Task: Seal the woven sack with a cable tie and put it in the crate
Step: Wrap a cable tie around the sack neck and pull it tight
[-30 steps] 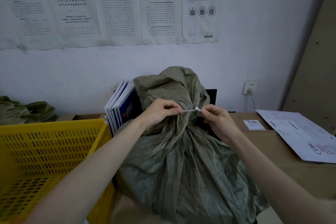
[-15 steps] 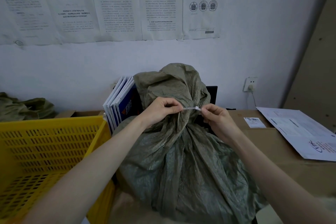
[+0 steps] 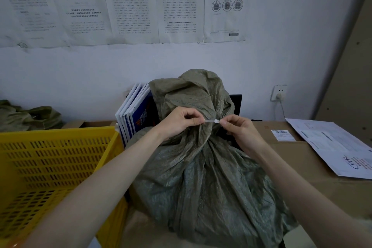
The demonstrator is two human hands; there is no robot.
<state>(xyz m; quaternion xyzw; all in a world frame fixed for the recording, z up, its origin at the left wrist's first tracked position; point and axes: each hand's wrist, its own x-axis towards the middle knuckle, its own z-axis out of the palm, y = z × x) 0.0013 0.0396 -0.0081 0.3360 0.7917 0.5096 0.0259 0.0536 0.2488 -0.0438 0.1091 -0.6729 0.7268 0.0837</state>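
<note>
A grey-green woven sack (image 3: 201, 183) stands full in front of me, its neck gathered and its loose top flopping above. Around the neck runs a white cable tie (image 3: 211, 121). My left hand (image 3: 179, 121) pinches the tie's left part against the gathered cloth. My right hand (image 3: 239, 131) pinches the tie's right end, next to its small head. The back of the tie is hidden behind the neck. A yellow slotted plastic crate (image 3: 54, 159) stands at my left, touching the sack's side.
Blue and white booklets (image 3: 134, 115) lean upright behind the sack. Cardboard boxes (image 3: 298, 159) at the right carry a label and printed sheets (image 3: 338, 147). More green sacking (image 3: 26, 117) lies at the far left. A wall socket (image 3: 278, 93) and posted papers are on the wall.
Both hands stay pinched on the tie at the sack's neck, and the strip between them looks slightly shorter. The view has tilted a little, so everything sits lower than before.
</note>
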